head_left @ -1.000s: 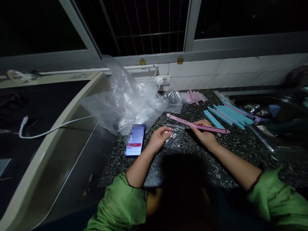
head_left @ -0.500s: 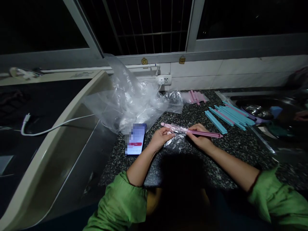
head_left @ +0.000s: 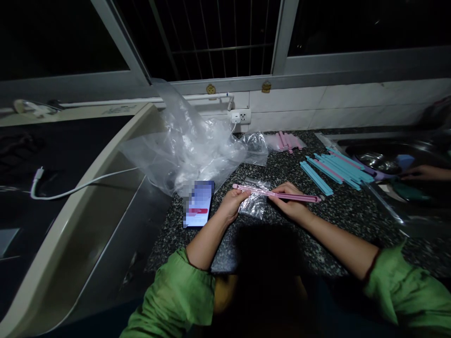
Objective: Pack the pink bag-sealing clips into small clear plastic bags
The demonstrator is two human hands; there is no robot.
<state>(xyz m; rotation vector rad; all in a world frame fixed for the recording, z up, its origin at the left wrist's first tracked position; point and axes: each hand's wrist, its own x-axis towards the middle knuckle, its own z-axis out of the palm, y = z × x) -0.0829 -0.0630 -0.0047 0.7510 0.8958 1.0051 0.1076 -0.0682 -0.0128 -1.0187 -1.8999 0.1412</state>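
My left hand [head_left: 232,203] pinches the left end of a long pink bag-sealing clip [head_left: 299,196], thumb on top. The fingers of my right hand [head_left: 291,202] close around the clip's middle, and its right part sticks out past them, showing a long slot. A small clear plastic bag [head_left: 254,206] lies across the clip between my hands, hanging below it and showing a little above. Whether the clip is fully closed on the bag I cannot tell. Several blue and pink clips [head_left: 338,170] lie in a loose pile to the right of my hands.
A large crumpled clear plastic bag [head_left: 197,145] spreads at the back left. A phone [head_left: 199,206] lies beside my left hand. More pink clips in a bag [head_left: 287,142] are near the wall. At the sink [head_left: 430,148], another person's hand [head_left: 423,172] reaches in from the right.
The clip and both hands have shifted slightly left. The small bag now sits flatter, with more of it showing above the clip. The other person's hand has come further into view.
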